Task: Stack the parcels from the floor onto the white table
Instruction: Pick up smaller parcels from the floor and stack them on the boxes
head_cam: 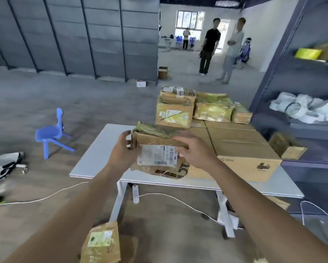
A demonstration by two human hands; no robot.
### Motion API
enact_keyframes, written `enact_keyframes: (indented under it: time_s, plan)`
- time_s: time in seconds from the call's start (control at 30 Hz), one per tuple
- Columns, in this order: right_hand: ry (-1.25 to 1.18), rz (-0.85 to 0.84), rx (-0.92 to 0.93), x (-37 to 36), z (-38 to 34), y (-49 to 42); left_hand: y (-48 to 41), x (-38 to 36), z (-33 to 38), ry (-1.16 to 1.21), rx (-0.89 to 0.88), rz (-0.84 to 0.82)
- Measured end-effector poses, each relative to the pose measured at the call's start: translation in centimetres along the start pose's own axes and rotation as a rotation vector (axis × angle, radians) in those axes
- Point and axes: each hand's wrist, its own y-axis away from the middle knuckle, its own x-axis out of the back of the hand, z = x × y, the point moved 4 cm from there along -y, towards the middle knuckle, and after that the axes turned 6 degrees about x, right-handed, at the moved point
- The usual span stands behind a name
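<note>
forearms [68,221], left hand [123,150] and right hand [195,149], grip around one parcel [155,158] at white table [94,160], grey floor [45,92]

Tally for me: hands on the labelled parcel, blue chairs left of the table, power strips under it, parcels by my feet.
Hands on the labelled parcel: 2, left hand and right hand
Blue chair: 1
Power strip: 1
Floor parcel: 1
Total: 5

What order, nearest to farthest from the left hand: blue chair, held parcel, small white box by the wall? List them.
1. Held parcel, gripped by the left hand at its left edge.
2. Blue chair, off to the left.
3. Small white box, far ahead by the grey wall.
</note>
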Motion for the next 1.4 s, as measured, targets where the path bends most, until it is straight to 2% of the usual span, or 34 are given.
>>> enact_keyframes:
  time_s: [0.1, 0.27, 0.53, 0.7, 0.83, 1.03, 1.13, 1.23, 1.33, 1.4]
  plan:
    - [0.008, 0.015, 0.059, 2.9, 3.1, 0.3, -0.6, -3.9, 2.3, -0.176, -0.137, -0.079]
    - [0.039, 0.042, 0.094, 5.9, 7.7, -1.0, -3.5, -9.0, 4.5, -0.451, -0.197, -0.1]
    - [0.09, 0.089, -0.106, 9.9, 16.9, -4.9, -11.5, -18.4, 6.4, -0.353, -0.248, -0.101]
    - [0.241, 0.051, -0.316, 13.2, 21.6, -8.3, -16.5, -24.5, 8.2, -0.321, -0.284, -0.255]
    - [0.309, 0.035, -0.39, 14.2, 24.5, -10.4, -19.7, -28.0, 9.2, -0.334, -0.288, -0.315]
    - [0.32, 0.112, -0.435, 14.4, 29.3, -12.3, -22.3, -30.6, 10.2, -0.412, -0.337, -0.374]
    - [0.317, 0.123, -0.433, 14.1, 31.6, -13.7, -24.1, -30.2, 11.2, -0.434, -0.399, -0.222]
    - [0.276, 0.113, -0.396, 13.1, 32.9, -15.4, -26.7, -29.4, 11.3, -0.583, -0.385, -0.13]
    - [0.283, 0.106, -0.367, 12.2, 34.1, -16.6, -28.6, -28.9, 9.6, -0.791, -0.253, -0.224]
    - [0.294, 0.104, -0.36, 11.8, 34.9, -16.9, -28.9, -28.9, 8.7, -0.86, -0.227, -0.266]
